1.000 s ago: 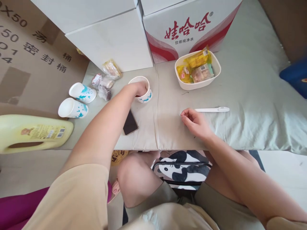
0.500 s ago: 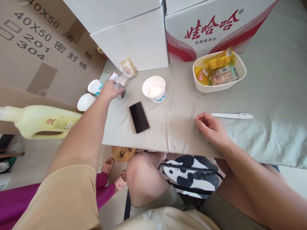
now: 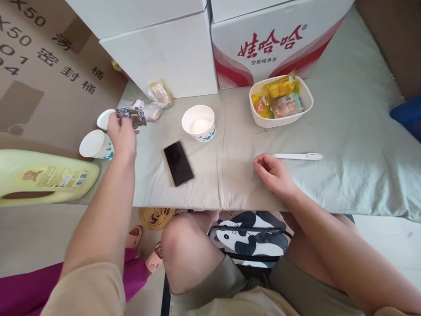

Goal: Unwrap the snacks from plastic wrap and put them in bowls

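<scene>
My left hand [image 3: 123, 134] is closed around a dark brown snack packet [image 3: 136, 117], lifted over the left end of the cloth-covered surface. Other small wrapped snacks, a clear packet [image 3: 153, 111] and a yellow-edged packet [image 3: 160, 92], lie just beyond it. Two paper cups are close to that hand, one a tipped white cup [image 3: 95, 145] and the other a partly hidden cup [image 3: 105, 118]. My right hand [image 3: 272, 172] rests on the cloth with its fingers curled in and nothing visible in them. By its knuckles lies a slim white tool [image 3: 297, 156] with a slotted end.
A white paper bowl [image 3: 199, 125] and a black phone [image 3: 179, 163] sit mid-surface. Farther right is a white tub [image 3: 279, 123] of packaged snacks. Cartons [image 3: 158, 57] line the back. A pale yellow jug [image 3: 49, 175] stands left; a person's purple trouser leg [image 3: 39, 281] shows below.
My left hand has picked up the dark snack packet and moved slightly left with it. The whole view has shifted a little; my right hand keeps its curled pose on the cloth.
</scene>
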### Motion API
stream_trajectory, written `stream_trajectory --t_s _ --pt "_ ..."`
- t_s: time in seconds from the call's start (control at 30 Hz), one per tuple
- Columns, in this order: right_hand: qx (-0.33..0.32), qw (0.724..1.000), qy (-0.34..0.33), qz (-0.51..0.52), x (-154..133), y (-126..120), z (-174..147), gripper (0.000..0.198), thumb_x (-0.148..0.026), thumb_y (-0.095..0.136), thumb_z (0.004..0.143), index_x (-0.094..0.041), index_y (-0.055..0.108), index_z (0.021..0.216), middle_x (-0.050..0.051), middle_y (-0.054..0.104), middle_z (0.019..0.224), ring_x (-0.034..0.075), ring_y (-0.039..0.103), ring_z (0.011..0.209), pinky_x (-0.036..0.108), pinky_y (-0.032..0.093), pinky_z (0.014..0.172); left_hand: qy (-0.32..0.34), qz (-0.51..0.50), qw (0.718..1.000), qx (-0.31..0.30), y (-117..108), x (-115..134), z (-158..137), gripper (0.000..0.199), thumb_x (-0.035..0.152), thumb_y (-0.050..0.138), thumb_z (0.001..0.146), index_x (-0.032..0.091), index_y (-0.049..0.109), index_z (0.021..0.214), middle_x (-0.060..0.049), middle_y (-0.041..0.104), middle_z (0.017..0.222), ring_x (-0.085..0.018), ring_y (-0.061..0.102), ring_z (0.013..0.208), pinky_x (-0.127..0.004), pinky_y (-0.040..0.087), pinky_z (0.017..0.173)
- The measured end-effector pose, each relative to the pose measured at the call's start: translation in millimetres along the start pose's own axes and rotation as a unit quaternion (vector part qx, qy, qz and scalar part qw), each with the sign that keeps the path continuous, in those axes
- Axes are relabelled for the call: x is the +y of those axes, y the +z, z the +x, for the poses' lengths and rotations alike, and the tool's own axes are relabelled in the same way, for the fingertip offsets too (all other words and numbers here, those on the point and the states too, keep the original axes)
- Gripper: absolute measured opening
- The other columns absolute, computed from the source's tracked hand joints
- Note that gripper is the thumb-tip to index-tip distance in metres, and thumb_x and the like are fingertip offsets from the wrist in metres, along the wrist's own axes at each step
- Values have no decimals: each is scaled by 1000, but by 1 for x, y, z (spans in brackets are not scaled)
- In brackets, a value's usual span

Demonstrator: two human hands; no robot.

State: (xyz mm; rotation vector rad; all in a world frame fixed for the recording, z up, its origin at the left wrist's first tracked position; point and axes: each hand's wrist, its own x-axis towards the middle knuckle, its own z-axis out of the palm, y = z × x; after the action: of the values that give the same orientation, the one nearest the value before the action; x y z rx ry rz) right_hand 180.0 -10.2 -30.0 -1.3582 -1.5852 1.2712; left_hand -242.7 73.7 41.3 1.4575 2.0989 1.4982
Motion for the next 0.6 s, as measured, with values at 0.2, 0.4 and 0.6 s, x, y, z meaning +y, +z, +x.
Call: stream_trajectory --t_s 0.2,0.4,0.6 --pt "20 996 4 85 2 0 -1 27 -41 55 87 -22 57 105 2 66 90 13 57 63 30 47 64 -93 -271 927 -243 47 80 -122 34 25 60 62 25 66 96 -2 74 95 -23 68 87 -41 56 76" --pt "16 973 38 228 10 -11 -3 46 -62 47 87 -23 55 109 5 64 102 16 64 72 32 52 67 -4 -274 858 -434 120 103 -205 28 17 57 66 24 71 90 -6 69 121 -27 63 118 -43 51 101" --pt "117 982 6 151 3 -19 -5 34 -42 69 76 -26 47 95 3 57 112 12 56 73 28 50 67 -200 -350 839 -365 141 95 -217 42 28 59 82 33 55 123 -5 58 139 -22 66 114 -41 57 93"
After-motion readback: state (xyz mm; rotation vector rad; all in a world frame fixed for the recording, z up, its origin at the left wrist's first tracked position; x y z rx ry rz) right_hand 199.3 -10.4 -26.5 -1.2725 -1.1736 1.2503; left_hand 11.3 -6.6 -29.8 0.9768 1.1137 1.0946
